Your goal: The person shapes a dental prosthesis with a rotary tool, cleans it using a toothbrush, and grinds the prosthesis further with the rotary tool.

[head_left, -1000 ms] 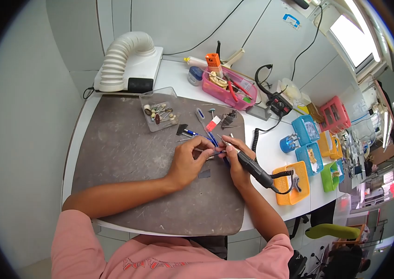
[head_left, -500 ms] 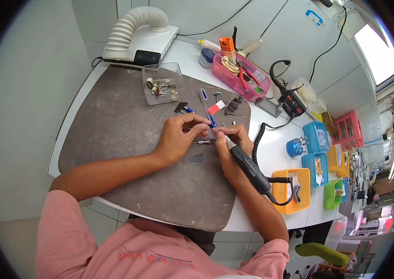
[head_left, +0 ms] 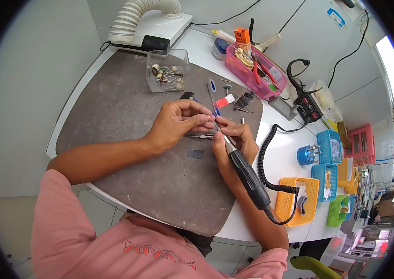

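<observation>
My left hand is closed in a pinch over the grey mat. Something small and pale seems to sit at its fingertips, too tiny to name. My right hand grips a black and silver rotary handpiece like a pen, its thin tip pointing at the left fingertips. The tip is partly hidden by fingers. Just beyond the hands lie a clear-handled tool with a blue core and a red and white packet. Nearer me, a slim metal tool and a dark flat piece rest on the mat.
A clear box of polishing burs stands at the back left, near a white hose unit. A pink basket of tools is behind. The coiled cord runs to a black control box; coloured baskets line the right.
The view has shifted, so the table's things appear farther right and mostly higher. My hands stay together, the handpiece still in my right hand and my left fingers still pinched.
</observation>
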Demonstrator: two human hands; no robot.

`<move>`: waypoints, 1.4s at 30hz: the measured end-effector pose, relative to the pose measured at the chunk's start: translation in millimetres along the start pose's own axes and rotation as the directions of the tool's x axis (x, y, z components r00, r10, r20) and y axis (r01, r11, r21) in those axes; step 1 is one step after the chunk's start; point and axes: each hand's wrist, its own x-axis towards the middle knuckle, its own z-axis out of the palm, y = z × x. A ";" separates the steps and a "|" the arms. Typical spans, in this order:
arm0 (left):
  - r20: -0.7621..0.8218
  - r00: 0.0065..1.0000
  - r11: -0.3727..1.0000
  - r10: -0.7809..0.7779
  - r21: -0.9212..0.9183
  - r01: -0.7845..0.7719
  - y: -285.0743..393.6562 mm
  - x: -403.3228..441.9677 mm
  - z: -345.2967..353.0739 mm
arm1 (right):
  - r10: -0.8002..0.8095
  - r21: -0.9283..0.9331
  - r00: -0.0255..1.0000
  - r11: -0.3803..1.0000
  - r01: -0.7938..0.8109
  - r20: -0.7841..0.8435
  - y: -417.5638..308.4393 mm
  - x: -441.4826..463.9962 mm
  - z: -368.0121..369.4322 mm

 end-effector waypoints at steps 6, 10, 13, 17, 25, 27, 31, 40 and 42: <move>0.015 0.999 0.999 -0.046 -0.011 0.046 2.3 -1.6 -2.5 | 0.046 0.059 0.999 0.997 -0.046 0.011 -3.5 1.2 1.1; 0.035 0.999 0.999 -0.042 -0.025 0.043 3.4 -2.1 -2.5 | 0.054 0.053 0.998 0.997 -0.055 0.022 -5.9 1.8 1.2; 0.032 0.999 0.999 -0.039 -0.020 0.039 3.3 -1.8 -2.1 | 0.055 0.046 0.998 0.997 -0.057 0.032 -5.3 1.4 1.6; 0.030 0.999 0.999 -0.031 -0.012 0.031 1.6 -1.6 -2.3 | 0.053 0.061 0.998 0.997 -0.055 0.022 -4.6 1.3 3.0; 0.053 0.999 1.000 -0.011 0.013 0.010 3.5 -2.8 -1.1 | 0.056 0.079 0.998 0.995 -0.058 0.024 -4.2 1.9 5.2; 0.055 0.998 1.000 -0.006 0.018 0.005 2.0 -2.3 -1.8 | 0.041 0.079 0.999 0.996 -0.043 0.028 -0.6 1.3 5.9; 0.047 0.999 1.000 -0.008 0.027 0.007 2.8 -2.8 -0.9 | 0.011 0.096 1.000 0.995 -0.013 0.028 -0.6 1.7 5.4; 0.058 0.998 1.000 0.016 0.008 -0.016 1.8 -3.2 -0.9 | 0.083 0.135 0.996 0.987 -0.087 0.038 -0.9 0.7 4.0; 0.052 0.999 1.000 0.011 0.018 -0.012 2.6 -3.1 -0.7 | 0.093 0.153 0.995 0.983 -0.098 0.039 -1.0 0.5 4.5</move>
